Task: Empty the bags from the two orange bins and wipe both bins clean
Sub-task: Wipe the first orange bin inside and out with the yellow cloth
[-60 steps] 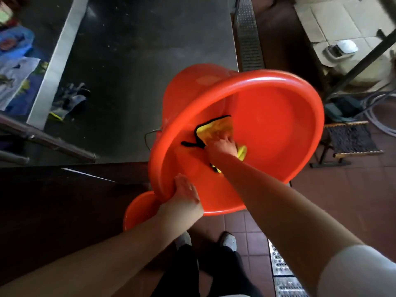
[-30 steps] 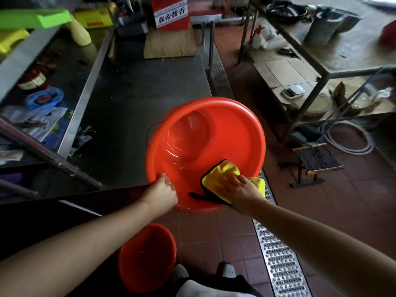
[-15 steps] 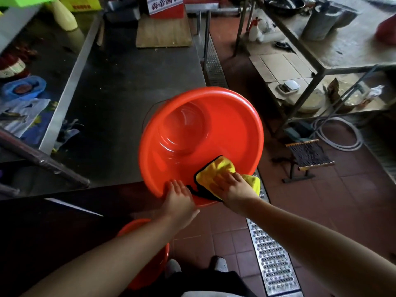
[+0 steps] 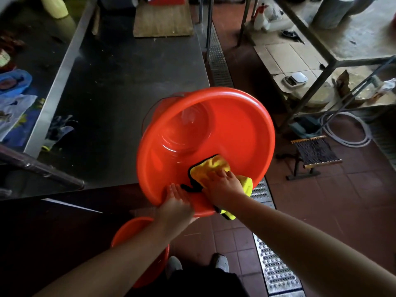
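1. The upper orange bin (image 4: pixel 235 125) is held tilted at the near corner of the steel desk (image 4: pixel 120 86), its open mouth facing the camera and its inside holding only the cloth.
2. The left hand (image 4: pixel 176 202) lies against the near rim of this bin with fingers straight and spread flat on the inner lip; it supports the bin without curling round it.
3. The right hand (image 4: pixel 222 187) presses a yellow cloth (image 4: pixel 212 166) with a black edge against the lower inner wall; the fingers lie flat on the cloth. Part of the cloth hangs out over the rim below the wrist.
4. The two hands sit just beside each other on the near rim, apart, not touching.
5. A second orange bin (image 4: pixel 130 228) stands on the tiled floor (image 4: pixel 353 200) below the left forearm, largely hidden by the arm.
6. A metal drain grate (image 4: pixel 272 260) runs along the floor to the right of the person's shoes (image 4: pixel 220 262).
7. On the desk, a wooden board (image 4: pixel 162 20) lies at the far end and a pair of dark gloves (image 4: pixel 60 129) near the left edge.
8. A small woven stool (image 4: pixel 315 153) stands on the floor to the right, near a coiled hose (image 4: pixel 347 133).
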The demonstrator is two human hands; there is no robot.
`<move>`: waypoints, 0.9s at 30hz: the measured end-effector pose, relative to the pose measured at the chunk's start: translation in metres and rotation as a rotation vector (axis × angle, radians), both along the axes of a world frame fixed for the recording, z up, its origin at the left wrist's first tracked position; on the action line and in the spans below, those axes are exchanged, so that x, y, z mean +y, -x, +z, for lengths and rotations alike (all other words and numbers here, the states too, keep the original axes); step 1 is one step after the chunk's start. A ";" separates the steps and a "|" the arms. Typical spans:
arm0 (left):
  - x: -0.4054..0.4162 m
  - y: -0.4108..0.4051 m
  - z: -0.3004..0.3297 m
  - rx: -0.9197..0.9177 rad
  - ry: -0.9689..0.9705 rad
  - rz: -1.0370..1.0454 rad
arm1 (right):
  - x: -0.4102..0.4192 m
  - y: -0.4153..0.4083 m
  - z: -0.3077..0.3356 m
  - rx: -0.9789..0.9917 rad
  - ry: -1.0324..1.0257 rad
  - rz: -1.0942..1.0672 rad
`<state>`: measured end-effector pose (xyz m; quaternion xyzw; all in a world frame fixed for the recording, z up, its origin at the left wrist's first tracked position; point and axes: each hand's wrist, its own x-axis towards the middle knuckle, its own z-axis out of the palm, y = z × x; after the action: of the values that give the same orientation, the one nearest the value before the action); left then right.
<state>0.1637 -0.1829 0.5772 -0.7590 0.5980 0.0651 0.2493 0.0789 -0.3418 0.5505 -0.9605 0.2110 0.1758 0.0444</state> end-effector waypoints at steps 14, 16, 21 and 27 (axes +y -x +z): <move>0.005 0.005 -0.013 -0.118 -0.004 -0.019 | -0.030 -0.038 -0.032 0.005 -0.108 -0.118; 0.004 0.005 -0.016 -0.157 -0.019 -0.022 | -0.046 -0.042 -0.037 0.066 0.034 -0.157; 0.002 0.007 -0.020 -0.173 -0.061 -0.046 | -0.006 -0.073 -0.059 0.009 -0.241 -0.164; 0.006 0.007 -0.016 -0.267 -0.047 -0.105 | -0.072 -0.074 -0.061 0.039 -0.067 -0.272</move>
<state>0.1566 -0.1767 0.5615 -0.7226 0.5966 -0.0357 0.3473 0.1531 -0.4142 0.4894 -0.9175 0.3341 0.1936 0.0958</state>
